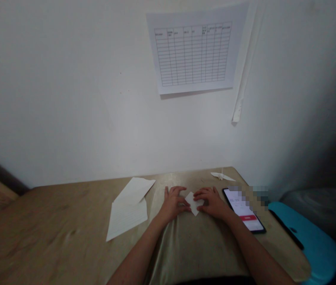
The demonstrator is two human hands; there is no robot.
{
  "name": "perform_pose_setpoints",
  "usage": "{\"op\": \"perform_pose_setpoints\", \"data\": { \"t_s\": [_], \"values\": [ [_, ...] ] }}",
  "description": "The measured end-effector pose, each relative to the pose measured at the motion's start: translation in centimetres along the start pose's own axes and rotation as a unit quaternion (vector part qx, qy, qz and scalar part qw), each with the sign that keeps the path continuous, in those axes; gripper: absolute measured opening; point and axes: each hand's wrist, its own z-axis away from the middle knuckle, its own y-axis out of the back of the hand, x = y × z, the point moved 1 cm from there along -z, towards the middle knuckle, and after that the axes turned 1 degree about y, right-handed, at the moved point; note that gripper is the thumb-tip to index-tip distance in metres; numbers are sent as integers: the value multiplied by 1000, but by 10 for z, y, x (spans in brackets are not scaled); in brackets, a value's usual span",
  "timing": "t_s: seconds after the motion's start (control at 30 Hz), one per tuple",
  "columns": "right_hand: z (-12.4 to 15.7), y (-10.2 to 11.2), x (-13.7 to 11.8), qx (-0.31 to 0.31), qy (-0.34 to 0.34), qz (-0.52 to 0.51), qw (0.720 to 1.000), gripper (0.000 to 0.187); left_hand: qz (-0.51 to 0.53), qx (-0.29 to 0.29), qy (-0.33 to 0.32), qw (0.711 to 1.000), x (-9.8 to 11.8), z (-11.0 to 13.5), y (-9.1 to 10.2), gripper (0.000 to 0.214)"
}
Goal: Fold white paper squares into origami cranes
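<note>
A small white piece of folded paper [193, 202], roughly diamond-shaped, lies on the table between my two hands. My left hand [174, 204] holds its left edge with the fingertips, the fingers curved and somewhat apart. On the opposite side, my right hand [212, 204] has its fingers and thumb on the paper's right part and covers some of it. Farther back to the right sits a white folded paper crane [222, 176] with pointed ends, touched by neither hand.
White paper sheets [129, 215] overlap left of my left hand. A phone [252, 223] with a lit screen lies beside my right forearm. The brown-covered table [67, 233] meets a white wall with a printed chart [194, 55]. Off the right edge stands a blue object [307, 237].
</note>
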Motion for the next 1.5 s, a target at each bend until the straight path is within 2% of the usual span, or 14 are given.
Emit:
{"op": "perform_pose_setpoints", "data": {
  "t_s": [0.2, 0.4, 0.6, 0.8, 1.07, 1.33, 1.5],
  "values": [
    [1, 4, -2, -12, 3, -23, 1000, 34, 2, -1, 2, 1000, 1, 0, -2, 12],
    [-2, 1, 5, -41, 13, -31, 999, 16, 6, 3, -6, 1000, 1, 0, -2, 10],
    [-1, 0, 6, -56, 37, -20, 998, 12, 8, 0, -3, 1000, 1, 1, 0, 11],
    [-1, -3, 9, -34, 57, -11, 998, 10, 1, 0, 3, 1000, 0, 0, -2, 8],
    [-8, -14, 14, 36, 104, -16, 994, 7, 1, -6, 0, 1000, 4, 2, -1, 15],
    [-11, -18, 18, 40, 95, -55, 993, 9, 2, 5, -24, 1000, 0, 1, -3, 29],
    [-12, -18, 19, 34, 87, -69, 993, 8, 9, 7, -28, 1000, 4, 2, -3, 22]
  ]
}}
